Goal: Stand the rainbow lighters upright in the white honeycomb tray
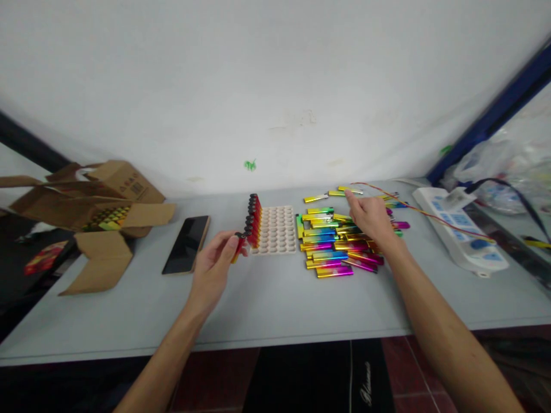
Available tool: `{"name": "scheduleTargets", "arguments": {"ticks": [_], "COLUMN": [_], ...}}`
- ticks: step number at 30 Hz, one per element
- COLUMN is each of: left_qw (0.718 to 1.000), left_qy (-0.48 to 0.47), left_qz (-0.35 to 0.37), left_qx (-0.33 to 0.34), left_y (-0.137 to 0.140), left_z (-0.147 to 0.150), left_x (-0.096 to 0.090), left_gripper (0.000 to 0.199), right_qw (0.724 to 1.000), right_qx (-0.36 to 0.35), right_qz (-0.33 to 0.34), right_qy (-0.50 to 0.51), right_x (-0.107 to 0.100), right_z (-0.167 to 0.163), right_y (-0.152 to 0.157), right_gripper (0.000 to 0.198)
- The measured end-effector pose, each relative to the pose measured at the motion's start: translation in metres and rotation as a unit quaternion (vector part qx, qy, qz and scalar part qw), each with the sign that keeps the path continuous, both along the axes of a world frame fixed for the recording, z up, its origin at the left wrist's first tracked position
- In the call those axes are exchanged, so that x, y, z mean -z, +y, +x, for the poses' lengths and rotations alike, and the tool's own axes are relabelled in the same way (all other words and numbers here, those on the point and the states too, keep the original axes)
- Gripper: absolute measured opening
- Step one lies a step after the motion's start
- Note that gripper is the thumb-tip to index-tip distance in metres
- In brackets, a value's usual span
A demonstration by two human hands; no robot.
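Observation:
Between the thumb and fingers of my left hand point(215, 258) is a red-to-yellow lighter point(238, 248) with a black top. It is close to the near left corner of a white tray point(275, 251) with rows of round holes. A row of red-and-yellow lighters point(255, 221) with black tops stands upright along the tray's left side. Over the far part of a pile of shiny multicoloured lighters point(329, 246) reaches my right hand point(371, 217), its fingers mostly curled. Its extended fingertip is at the end of a yellow lighter point(336, 194); the other fingertips are hidden.
A black phone point(187, 244) lies left of the tray. Further left, an open cardboard box point(142, 218) holds several yellow items. A white power strip point(458, 226) sits at the right, with a thin red-yellow wire point(413, 207) running across. Clear plastic bags point(503, 166) are beyond it.

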State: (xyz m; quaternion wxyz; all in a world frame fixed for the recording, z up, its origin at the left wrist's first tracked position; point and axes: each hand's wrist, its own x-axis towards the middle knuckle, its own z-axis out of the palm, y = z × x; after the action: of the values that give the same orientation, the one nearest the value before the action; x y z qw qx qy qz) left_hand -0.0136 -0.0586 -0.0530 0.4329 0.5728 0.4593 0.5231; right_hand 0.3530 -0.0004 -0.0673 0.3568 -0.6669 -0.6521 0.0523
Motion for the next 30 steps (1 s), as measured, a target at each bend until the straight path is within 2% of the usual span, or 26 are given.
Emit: {"name": "scheduleTargets", "arguments": {"ticks": [5, 7, 11, 15, 18, 26, 30], "left_qw": [0.996, 0.995, 0.992, 0.965, 0.953, 0.93, 0.923], "left_qy": [-0.011, 0.004, 0.106, 0.228, 0.262, 0.31, 0.332], "left_qz": [-0.009, 0.005, 0.048, 0.129, 0.148, 0.188, 0.18], "left_qx": [-0.087, -0.1, -0.05, 0.011, 0.043, 0.06, 0.078], "left_y": [0.007, 0.01, 0.014, 0.016, 0.017, 0.022, 0.024], "left_z": [-0.006, -0.009, -0.017, -0.024, -0.025, -0.023, -0.022], "left_x": [0.006, 0.009, 0.01, 0.006, 0.002, -0.004, -0.004], "left_gripper": [0.036, 0.039, 0.036, 0.025, 0.024, 0.025, 0.029], "right_qw": [1.0, 1.0, 0.998, 0.991, 0.989, 0.989, 0.989], "right_qx": [0.013, 0.011, -0.022, -0.082, -0.081, -0.052, -0.041], "right_qz": [0.017, 0.016, 0.055, 0.103, 0.12, 0.134, 0.145], "right_qy": [0.013, 0.014, 0.03, 0.03, 0.02, 0.014, -0.005], "right_x": [0.001, 0.001, 0.002, 0.005, 0.008, 0.007, 0.002], "right_z": [0.001, 0.002, -0.001, -0.006, -0.006, 0.005, 0.006], "right_y": [0.001, 0.0, -0.002, -0.002, 0.001, 0.003, 0.002], "right_gripper": [0.077, 0.074, 0.058, 0.041, 0.035, 0.032, 0.044]}}
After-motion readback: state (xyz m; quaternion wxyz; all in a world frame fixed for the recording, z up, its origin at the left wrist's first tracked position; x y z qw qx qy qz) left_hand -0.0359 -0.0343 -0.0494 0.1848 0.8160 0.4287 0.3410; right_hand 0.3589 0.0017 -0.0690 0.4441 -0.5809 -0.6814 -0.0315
